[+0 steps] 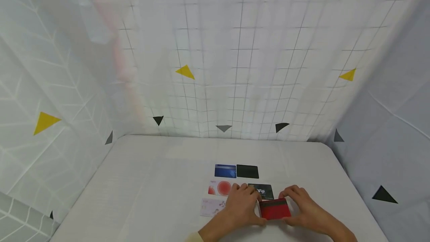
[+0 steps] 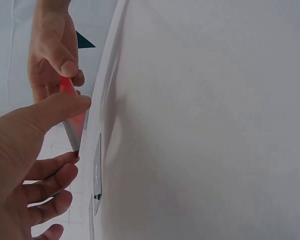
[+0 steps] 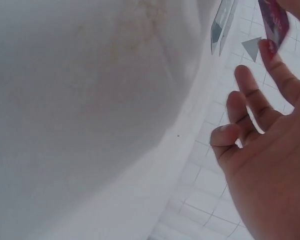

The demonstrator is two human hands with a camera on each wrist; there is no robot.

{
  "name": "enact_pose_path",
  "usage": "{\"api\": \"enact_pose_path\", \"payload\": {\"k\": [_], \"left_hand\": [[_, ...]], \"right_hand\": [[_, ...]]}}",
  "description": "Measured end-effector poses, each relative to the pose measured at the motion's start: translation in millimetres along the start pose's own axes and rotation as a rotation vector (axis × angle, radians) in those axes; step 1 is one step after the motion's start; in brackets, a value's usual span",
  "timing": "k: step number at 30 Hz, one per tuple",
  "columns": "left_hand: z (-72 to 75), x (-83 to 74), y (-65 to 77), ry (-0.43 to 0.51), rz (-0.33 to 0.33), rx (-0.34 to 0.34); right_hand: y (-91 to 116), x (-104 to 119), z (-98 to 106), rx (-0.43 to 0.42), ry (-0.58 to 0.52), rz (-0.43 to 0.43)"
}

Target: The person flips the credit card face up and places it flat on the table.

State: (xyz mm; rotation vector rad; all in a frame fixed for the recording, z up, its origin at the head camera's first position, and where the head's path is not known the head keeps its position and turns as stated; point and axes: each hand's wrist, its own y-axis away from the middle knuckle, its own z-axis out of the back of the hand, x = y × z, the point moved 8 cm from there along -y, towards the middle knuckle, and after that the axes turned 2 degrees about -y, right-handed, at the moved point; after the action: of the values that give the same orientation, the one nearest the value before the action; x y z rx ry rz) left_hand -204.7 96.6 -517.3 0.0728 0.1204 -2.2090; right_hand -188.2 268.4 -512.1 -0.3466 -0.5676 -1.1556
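Between both hands is a red card (image 1: 274, 210) with a dark stripe along its top, held above the near part of the white table. My left hand (image 1: 242, 205) pinches its left end between thumb and index finger. At the other end, my right hand (image 1: 307, 210) grips the card by the corners. The left wrist view shows the red card (image 2: 77, 125) edge-on, raised off the surface. Its printed face appears at the top of the right wrist view, where the index fingertip (image 3: 266, 48) touches a corner.
Just behind the red card lies a black Vip card (image 1: 263, 190). Farther left are a white card with red circles (image 1: 216, 187) and a pale pink card (image 1: 211, 207), partly covered by the left hand. A blue card (image 1: 225, 171) and a plain black card (image 1: 247, 171) lie behind.
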Motion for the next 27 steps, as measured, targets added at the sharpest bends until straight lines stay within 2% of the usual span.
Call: {"api": "enact_pose_path", "payload": {"k": [5,12,17,27], "left_hand": [[-1.6,6.5,1.0,0.033,-0.010,0.006],[-2.1,10.3,3.4,0.083,-0.039,0.018],[-1.3,10.3,4.0,0.087,-0.061,-0.005],[-0.8,12.8,6.3,0.103,-0.081,-0.033]], "right_hand": [[-3,5,-1,-0.004,-0.075,0.004],[-9,19,-5,-0.037,-0.100,0.050],[-16,32,-9,-0.053,-0.132,0.087],[-23,46,-17,-0.019,-0.172,0.080]]}}
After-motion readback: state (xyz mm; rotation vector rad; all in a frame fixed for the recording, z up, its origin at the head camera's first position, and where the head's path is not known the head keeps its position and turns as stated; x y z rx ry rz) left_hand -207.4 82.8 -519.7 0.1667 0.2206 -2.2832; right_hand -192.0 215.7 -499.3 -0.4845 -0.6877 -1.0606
